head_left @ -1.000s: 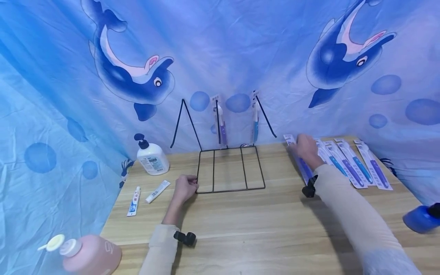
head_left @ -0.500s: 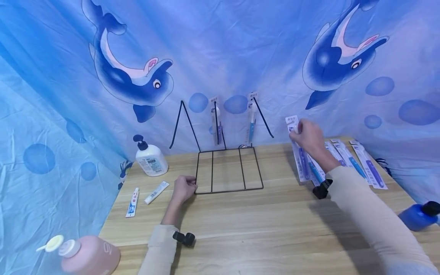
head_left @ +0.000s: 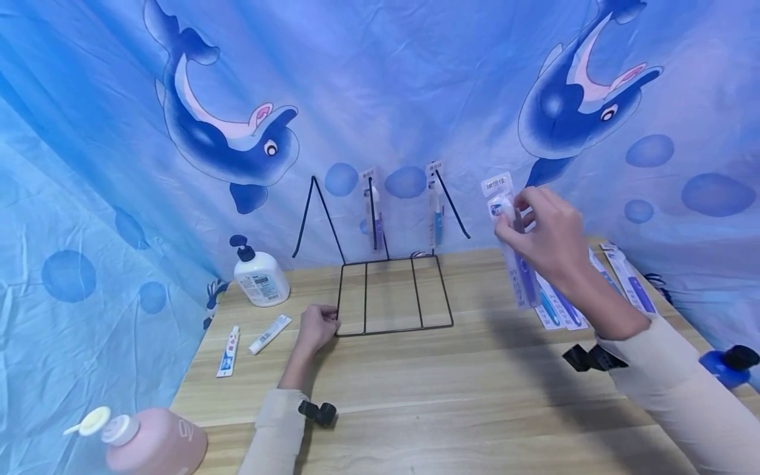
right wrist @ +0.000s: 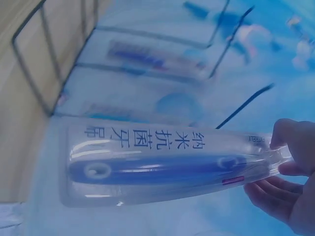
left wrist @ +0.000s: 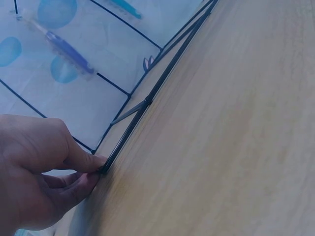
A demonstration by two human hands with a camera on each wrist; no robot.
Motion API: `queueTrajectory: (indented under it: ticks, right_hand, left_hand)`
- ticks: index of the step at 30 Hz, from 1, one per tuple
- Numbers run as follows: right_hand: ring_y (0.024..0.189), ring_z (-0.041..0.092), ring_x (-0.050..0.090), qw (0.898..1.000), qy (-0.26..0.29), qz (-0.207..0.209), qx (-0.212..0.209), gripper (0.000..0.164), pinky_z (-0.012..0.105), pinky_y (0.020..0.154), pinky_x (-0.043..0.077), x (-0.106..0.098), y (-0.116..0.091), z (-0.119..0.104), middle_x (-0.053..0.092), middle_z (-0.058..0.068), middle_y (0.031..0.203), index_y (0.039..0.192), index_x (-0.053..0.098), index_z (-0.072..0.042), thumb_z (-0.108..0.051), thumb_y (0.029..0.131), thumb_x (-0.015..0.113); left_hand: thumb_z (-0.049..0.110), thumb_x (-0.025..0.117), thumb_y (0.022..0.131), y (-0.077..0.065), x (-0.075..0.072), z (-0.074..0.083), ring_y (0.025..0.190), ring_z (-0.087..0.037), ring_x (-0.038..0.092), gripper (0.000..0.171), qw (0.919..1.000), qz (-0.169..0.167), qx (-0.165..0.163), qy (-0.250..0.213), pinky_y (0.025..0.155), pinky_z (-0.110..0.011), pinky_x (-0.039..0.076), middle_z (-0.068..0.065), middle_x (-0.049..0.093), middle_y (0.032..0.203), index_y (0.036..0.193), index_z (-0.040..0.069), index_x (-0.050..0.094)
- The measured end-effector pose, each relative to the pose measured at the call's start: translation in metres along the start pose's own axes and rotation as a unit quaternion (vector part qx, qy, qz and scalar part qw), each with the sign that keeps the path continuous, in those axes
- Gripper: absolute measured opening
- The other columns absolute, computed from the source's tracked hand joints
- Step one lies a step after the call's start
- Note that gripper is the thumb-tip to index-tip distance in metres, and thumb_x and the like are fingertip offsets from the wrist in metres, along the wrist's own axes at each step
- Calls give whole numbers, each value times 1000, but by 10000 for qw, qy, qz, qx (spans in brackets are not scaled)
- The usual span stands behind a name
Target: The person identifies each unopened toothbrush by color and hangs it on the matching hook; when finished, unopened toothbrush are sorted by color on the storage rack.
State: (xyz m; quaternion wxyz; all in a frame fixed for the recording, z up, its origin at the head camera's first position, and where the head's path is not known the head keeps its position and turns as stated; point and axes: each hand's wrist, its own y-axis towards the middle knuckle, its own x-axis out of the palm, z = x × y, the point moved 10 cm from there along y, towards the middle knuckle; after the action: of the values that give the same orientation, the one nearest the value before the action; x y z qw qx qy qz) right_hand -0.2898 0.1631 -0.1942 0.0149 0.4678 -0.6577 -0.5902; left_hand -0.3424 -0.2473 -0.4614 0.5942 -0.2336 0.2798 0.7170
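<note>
My right hand (head_left: 549, 231) pinches a packaged purple toothbrush (right wrist: 162, 169) near the top of its pack and holds it upright above the table, right of the rack. A black wire rack (head_left: 408, 328) stands at the back of the table, with three prongs reaching forward. My left hand (head_left: 318, 326) pinches its front left corner between thumb and fingers, as the left wrist view shows close up. On the middle prong hangs a packaged purple toothbrush (head_left: 378, 221); a packaged blue toothbrush (head_left: 438, 218) hangs on the right one. The left prong (head_left: 304, 214) carries nothing.
Several packaged toothbrushes (head_left: 638, 287) lie at the table's right, partly behind my right arm. On the left are a white pump bottle (head_left: 264, 280), two toothpaste tubes (head_left: 270, 334) and a pink bottle (head_left: 160, 439). A blue bottle (head_left: 726, 369) stands at the right edge.
My right hand has picked up a packaged purple toothbrush from the row on the right, lifted it and tilted it upright. My left hand has stayed on the rack's corner.
</note>
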Motion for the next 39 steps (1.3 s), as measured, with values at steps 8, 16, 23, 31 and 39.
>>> queueTrajectory:
  ticks: [8,16,23,31,39]
  right_hand:
    - [63,18,64,9926,691,84,-999,20,24,49,54,-14,-13,-75,63,12,82,91,64,3,-4,78,78]
    - [62,16,59,9828,1407,-312,-1152,19,20,49,51,35,-21,-119,60,8,81,89,62,-2,-6,79,78]
    - [61,11,53,9783,1533,-553,-1278,19,16,46,45,70,-25,-138,54,3,76,84,60,-6,-12,80,78]
    - [62,10,43,9806,1341,-733,-1226,18,20,46,40,104,-25,-130,51,2,76,85,60,-5,-14,83,76]
    - [67,16,50,9835,1471,-767,-724,18,22,53,46,146,0,-102,52,5,82,86,55,-5,-10,86,72]
  left_hand:
    - [-8,68,75,-1,0,0,77,-28,70,32,10000,20,7,-11,78,-41,59,-16,72,85,107,-9,71]
    - [-9,70,74,1,-1,-3,75,-25,69,32,9999,81,46,-62,75,-38,59,-16,71,83,106,-10,71]
    - [-8,71,73,2,-2,-4,74,-24,69,31,9998,119,133,-122,76,-39,59,-16,72,82,104,-10,72]
    - [-9,71,74,2,-1,-4,76,-25,69,32,9997,67,11,-213,78,-40,59,-14,71,83,105,-10,72]
    - [-9,71,74,1,0,-4,77,-25,69,32,9997,48,-86,-201,75,-37,59,-15,71,84,106,-10,71]
